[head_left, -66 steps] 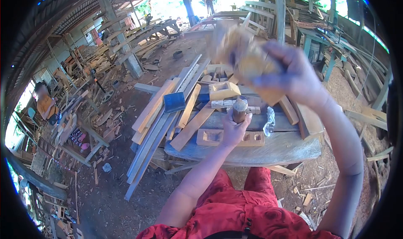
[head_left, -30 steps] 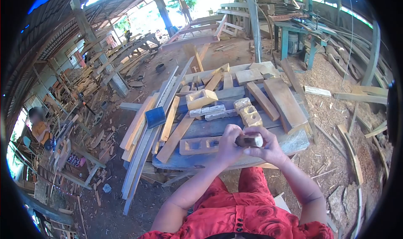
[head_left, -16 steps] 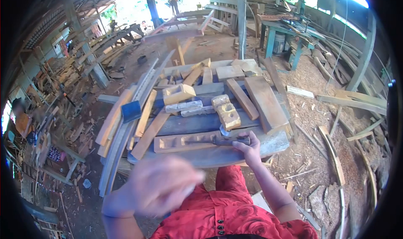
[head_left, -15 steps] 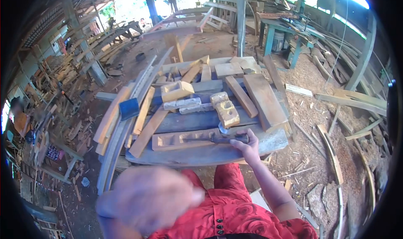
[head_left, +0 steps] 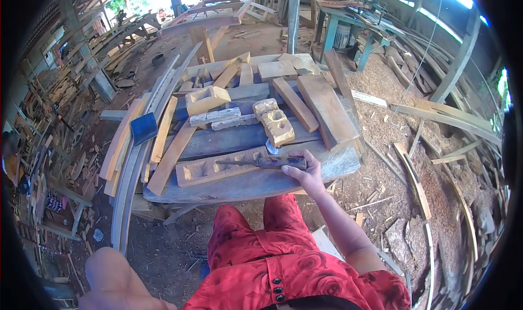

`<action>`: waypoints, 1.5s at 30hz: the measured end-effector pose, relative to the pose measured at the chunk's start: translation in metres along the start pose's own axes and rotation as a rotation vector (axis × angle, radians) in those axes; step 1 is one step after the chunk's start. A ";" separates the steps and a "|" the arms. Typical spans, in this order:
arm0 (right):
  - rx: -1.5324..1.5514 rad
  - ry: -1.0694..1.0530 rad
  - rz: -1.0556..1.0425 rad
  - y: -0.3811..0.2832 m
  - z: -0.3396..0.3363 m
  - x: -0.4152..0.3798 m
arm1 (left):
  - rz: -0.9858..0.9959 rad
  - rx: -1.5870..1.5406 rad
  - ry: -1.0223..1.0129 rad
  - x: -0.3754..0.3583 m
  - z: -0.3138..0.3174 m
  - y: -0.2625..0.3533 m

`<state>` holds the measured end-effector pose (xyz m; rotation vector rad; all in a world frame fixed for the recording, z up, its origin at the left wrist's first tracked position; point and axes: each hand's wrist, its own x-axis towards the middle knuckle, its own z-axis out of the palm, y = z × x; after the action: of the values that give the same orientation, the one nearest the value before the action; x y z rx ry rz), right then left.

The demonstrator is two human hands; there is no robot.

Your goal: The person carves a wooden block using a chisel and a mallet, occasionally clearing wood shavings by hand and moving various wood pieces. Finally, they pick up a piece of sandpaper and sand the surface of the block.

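My right hand (head_left: 306, 174) is closed around the dark handle of a chisel (head_left: 269, 162). Its thin shaft points left over a long wooden block (head_left: 220, 167) with several rectangular hollows cut into it. The block lies along the near edge of the workbench (head_left: 218, 193). Just beyond the chisel sits a pale, chipped block with holes (head_left: 274, 123), and a small blue-white object (head_left: 272, 148) shows at its foot. Of my left side only a bent arm (head_left: 111, 272) appears at the lower left; the hand is outside the picture.
Another hollowed block (head_left: 208, 99), whitish chipped pieces (head_left: 215, 117) and a thick plank (head_left: 328, 111) lie on the bench. A blue object (head_left: 144, 128) rests on long boards (head_left: 131, 157) along its left side. Wood scraps and shavings (head_left: 376, 130) cover the floor.
The blurred left hand close to the camera has gone from the lower middle; the arm now shows at lower left. My view has shifted, with the bench higher and further left. The right hand keeps the chisel.
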<state>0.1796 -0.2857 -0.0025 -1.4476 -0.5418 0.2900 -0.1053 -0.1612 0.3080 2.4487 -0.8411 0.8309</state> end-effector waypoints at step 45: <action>-0.013 0.045 -0.059 0.000 0.006 -0.003 | 0.099 -0.554 -0.124 -0.149 -0.012 -0.024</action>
<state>0.1736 -0.2820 -0.0033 -1.4444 -0.5496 0.2070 -0.1894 -0.0764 0.2146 1.9923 -1.0768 0.4036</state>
